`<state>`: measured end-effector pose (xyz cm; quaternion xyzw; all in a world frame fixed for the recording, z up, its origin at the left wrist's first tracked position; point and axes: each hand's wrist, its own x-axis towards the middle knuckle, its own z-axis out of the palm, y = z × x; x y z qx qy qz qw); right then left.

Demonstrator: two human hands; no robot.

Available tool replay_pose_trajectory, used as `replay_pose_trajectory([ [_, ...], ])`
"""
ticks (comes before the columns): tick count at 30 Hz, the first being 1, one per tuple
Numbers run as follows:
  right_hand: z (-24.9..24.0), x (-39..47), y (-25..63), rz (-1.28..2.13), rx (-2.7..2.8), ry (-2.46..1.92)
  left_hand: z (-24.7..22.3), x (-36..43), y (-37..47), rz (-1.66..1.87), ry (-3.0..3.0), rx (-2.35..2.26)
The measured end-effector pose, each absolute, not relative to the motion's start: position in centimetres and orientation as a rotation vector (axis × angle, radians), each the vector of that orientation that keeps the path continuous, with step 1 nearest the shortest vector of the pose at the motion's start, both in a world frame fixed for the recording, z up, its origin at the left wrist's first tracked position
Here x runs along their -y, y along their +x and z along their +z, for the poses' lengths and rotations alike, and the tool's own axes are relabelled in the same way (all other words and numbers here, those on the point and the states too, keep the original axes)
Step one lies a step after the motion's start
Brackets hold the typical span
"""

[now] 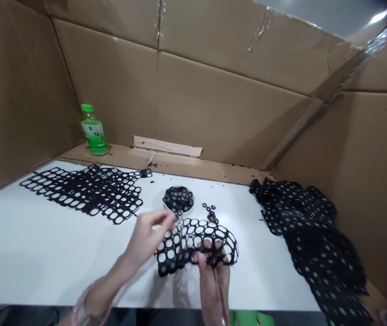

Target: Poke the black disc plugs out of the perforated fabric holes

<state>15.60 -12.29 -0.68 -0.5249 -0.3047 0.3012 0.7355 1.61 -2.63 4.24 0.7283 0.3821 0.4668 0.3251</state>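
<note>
My left hand [150, 233] is raised just in front of a small white dish [192, 209] heaped with black rings [179, 198]. Its thumb and forefinger come together in a pinch, and whatever is between them is too small and blurred to name. With thumb and fingers, my right hand [213, 276] grips the lower edge of a black mesh sheet [207, 228] with rows of round holes. The sheet curves up off the white table, and some fingers show through its holes. Discs fill some holes along its lower left edge. A thin reddish strip runs along my right wrist.
Black lattice sheets [91, 190] lie overlapped at the left. A pile of black sheets with pale dots [318, 240] spreads along the right edge. Several loose rings [211, 213] lie right of the dish. A green bottle [94, 133] stands by the cardboard walls [213, 99].
</note>
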Motion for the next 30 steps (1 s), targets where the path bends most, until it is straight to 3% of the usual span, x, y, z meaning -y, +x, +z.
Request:
replay_pose_trajectory([
  [3,-0.4,12.7,16.1,0.751,0.462,-1.013,4.1,-2.1,1.8,1.389,2.107,-1.078],
  [10,-1.0,12.9,16.9,0.94,0.307,-0.928,1.4,-9.1,5.7,1.173,2.419,-0.904],
  [15,-0.9,12.7,16.9,0.849,0.252,-0.952,1.7,-7.3,3.6,1.184,2.517,-0.861],
  [22,-0.3,12.5,16.8,0.835,0.197,-0.935,1.2,-3.6,1.3,0.931,3.127,-0.306],
  [30,-0.6,12.8,17.0,0.752,0.312,-0.952,0.4,-4.6,2.5,0.997,3.15,-0.31],
])
